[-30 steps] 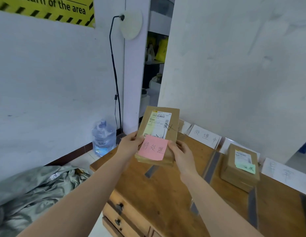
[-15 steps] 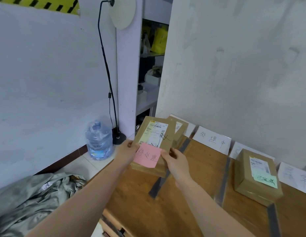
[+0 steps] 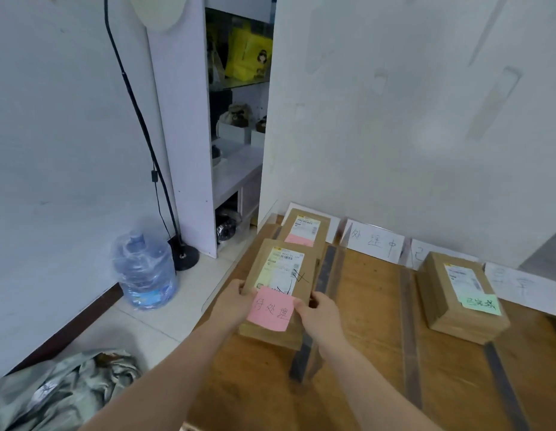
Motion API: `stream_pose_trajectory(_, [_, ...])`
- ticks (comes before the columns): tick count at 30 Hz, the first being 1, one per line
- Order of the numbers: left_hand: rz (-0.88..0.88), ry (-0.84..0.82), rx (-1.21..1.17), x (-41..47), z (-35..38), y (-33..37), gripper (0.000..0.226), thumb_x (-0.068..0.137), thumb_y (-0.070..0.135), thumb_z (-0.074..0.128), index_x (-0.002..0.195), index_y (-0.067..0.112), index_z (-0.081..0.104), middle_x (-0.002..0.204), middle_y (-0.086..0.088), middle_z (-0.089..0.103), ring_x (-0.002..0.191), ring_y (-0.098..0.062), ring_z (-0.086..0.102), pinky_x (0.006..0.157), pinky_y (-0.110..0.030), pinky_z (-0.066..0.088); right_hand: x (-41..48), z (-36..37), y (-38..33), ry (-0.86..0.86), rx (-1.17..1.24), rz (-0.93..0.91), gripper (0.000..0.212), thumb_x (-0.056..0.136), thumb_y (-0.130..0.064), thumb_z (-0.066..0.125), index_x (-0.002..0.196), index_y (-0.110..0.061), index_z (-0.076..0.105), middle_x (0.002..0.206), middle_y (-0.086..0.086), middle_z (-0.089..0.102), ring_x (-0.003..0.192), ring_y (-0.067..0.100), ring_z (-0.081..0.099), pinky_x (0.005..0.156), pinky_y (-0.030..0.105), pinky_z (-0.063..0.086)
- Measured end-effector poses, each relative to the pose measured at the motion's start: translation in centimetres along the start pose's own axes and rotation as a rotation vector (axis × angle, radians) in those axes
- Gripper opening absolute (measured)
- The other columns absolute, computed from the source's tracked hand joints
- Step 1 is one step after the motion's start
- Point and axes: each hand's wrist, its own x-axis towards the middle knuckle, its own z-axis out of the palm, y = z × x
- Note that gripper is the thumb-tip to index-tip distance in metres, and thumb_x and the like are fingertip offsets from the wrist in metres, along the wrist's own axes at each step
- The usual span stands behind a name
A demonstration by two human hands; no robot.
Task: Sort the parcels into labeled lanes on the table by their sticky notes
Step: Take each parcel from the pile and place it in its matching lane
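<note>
Wooden table (image 3: 370,353) against a white wall, split into lanes by dark tape strips (image 3: 407,331). Mid-placement, by the look of it: pink-noted parcel (image 3: 279,293) pinched at its near corners between left hand (image 3: 236,301) and right hand (image 3: 320,314), low over the leftmost lane. Next: set down behind another pink-noted parcel (image 3: 304,233) (same lane, close ahead), clear of the tape. Green-noted parcel (image 3: 460,295) well apart. Water jug (image 3: 144,272) on the floor.

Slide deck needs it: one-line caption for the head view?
Both hands, left hand and right hand, hold a pink-noted parcel over the table's leftmost lane, near another pink-noted parcel.
</note>
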Motion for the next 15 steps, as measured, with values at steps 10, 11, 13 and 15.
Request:
stream_pose_trajectory(10, [0.027, -0.146, 0.121, 2.3, 0.5, -1.6, 0.036, 0.101, 0.031, 0.047, 0.132, 0.014, 0.044, 0.114, -0.001, 0.063, 0.094, -0.014, 0.062, 0.058, -0.019, 0.045, 1.0, 2.1, 0.9, 0.093, -0.207, 0.059, 0.007, 0.098, -0.025, 0.057, 0.099, -0.028, 0.052, 0.117, -0.002, 0.067, 0.098, 0.013, 0.060, 0.081, 0.034, 0.059])
stream_pose_trajectory(11, [0.023, -0.154, 0.126, 2.5, 0.5, -1.7, 0.038, 0.101, 0.032, 0.047, 0.134, 0.014, 0.043, 0.119, -0.002, 0.063, 0.098, -0.016, 0.063, 0.060, -0.020, 0.047, 1.2, 2.3, 0.9, 0.095, -0.233, 0.062, 0.006, 0.098, -0.025, 0.057, 0.100, -0.027, 0.051, 0.117, -0.002, 0.066, 0.096, 0.012, 0.059, 0.079, 0.032, 0.059])
stream_pose_trajectory(13, [0.022, -0.170, 0.148, 2.8, 0.6, -1.9, 0.040, 0.102, 0.032, 0.045, 0.137, 0.013, 0.041, 0.125, -0.005, 0.062, 0.104, -0.019, 0.063, 0.062, -0.021, 0.049, 1.4, 2.5, 0.9, 0.096, -0.277, 0.068, 0.008, 0.098, -0.025, 0.056, 0.105, -0.026, 0.051, 0.118, -0.003, 0.066, 0.094, 0.011, 0.057, 0.077, 0.029, 0.058])
stream_pose_trajectory(15, [0.026, -0.195, 0.165, 3.1, 0.7, -2.0, 0.041, 0.102, 0.031, 0.044, 0.138, 0.013, 0.039, 0.126, -0.005, 0.061, 0.104, -0.018, 0.063, 0.061, -0.020, 0.049, 1.8, 2.7, 1.0, 0.090, -0.304, 0.076, 0.020, 0.099, -0.024, 0.055, 0.119, -0.023, 0.053, 0.123, -0.001, 0.064, 0.100, 0.014, 0.059, 0.080, 0.028, 0.057])
